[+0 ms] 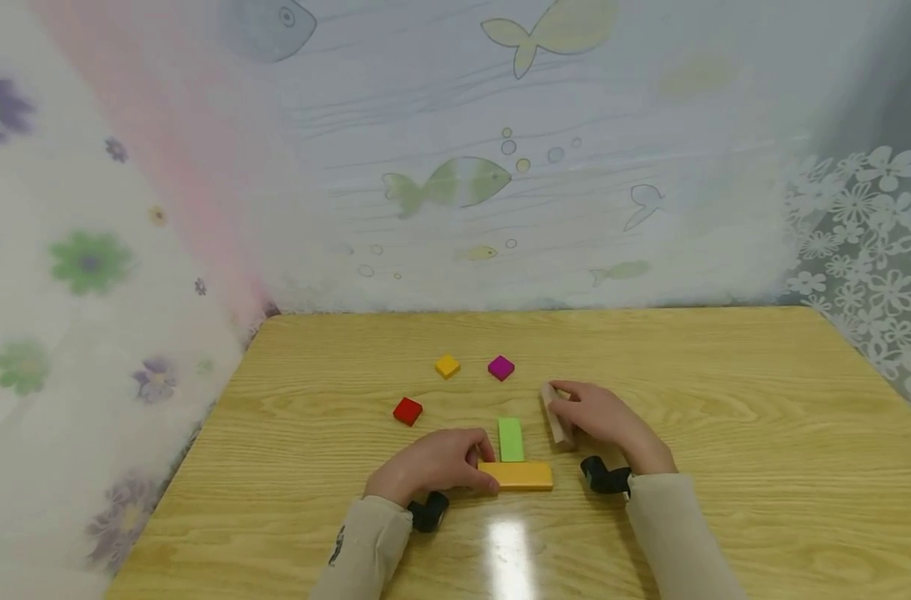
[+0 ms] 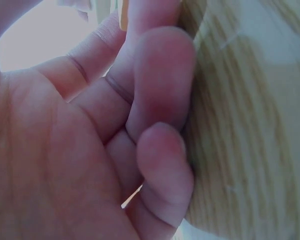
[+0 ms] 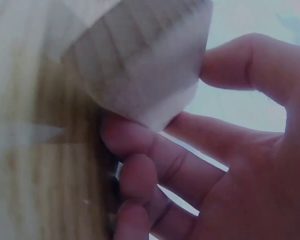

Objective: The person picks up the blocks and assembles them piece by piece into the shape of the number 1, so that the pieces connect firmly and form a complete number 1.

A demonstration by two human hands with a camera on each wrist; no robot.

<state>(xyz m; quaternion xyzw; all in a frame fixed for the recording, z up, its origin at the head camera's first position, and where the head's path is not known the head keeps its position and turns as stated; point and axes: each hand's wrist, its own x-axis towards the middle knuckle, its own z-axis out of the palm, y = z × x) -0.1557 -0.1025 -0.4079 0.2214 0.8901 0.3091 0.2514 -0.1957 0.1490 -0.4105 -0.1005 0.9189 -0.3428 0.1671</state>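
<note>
My left hand (image 1: 443, 462) pinches the left end of a long orange block (image 1: 526, 477) that lies flat on the table. In the left wrist view only a sliver of orange shows past the curled fingers (image 2: 162, 75). A light green block (image 1: 511, 440) lies end-on against the far side of the orange one, forming a T. To the right, my right hand (image 1: 605, 412) holds a plain wooden block (image 1: 557, 421) between thumb and fingers. The right wrist view shows this wooden block (image 3: 145, 60) close up, tilted, with the thumb on one side.
Behind the hands lie three small square blocks: a red one (image 1: 407, 411) on the left, a yellow one (image 1: 447, 366) and a purple one (image 1: 502, 367) farther back. The wood-grain table (image 1: 725, 375) ends at a hanging fish-print curtain (image 1: 440, 250).
</note>
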